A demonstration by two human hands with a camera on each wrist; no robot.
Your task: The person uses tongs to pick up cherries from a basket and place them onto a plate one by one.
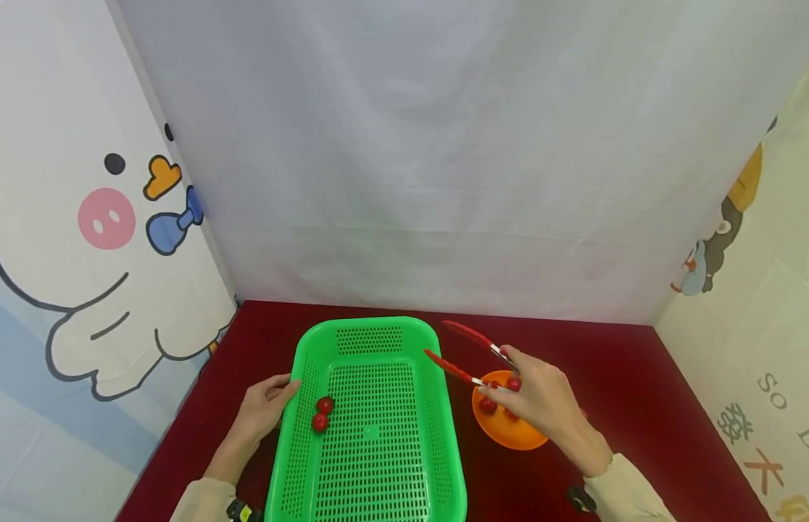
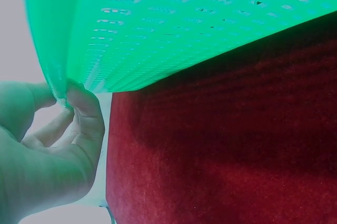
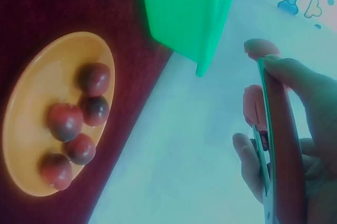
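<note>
A green perforated plastic basket lies on the table, with two small red tomatoes touching each other near its left side. My left hand pinches the basket's left rim between thumb and fingers; the left wrist view shows this pinch close up. In my right hand is a pair of red-tipped tongs, their arms spread with nothing between the tips. The tips reach over the basket's right rim. Below that hand stands an orange plate, partly hidden; the right wrist view shows several tomatoes on it.
Dark red cloth covers the table. A pale curtain hangs along the back edge. Printed cartoon panels stand at both sides. A small red thing shows beside the right wrist, mostly hidden.
</note>
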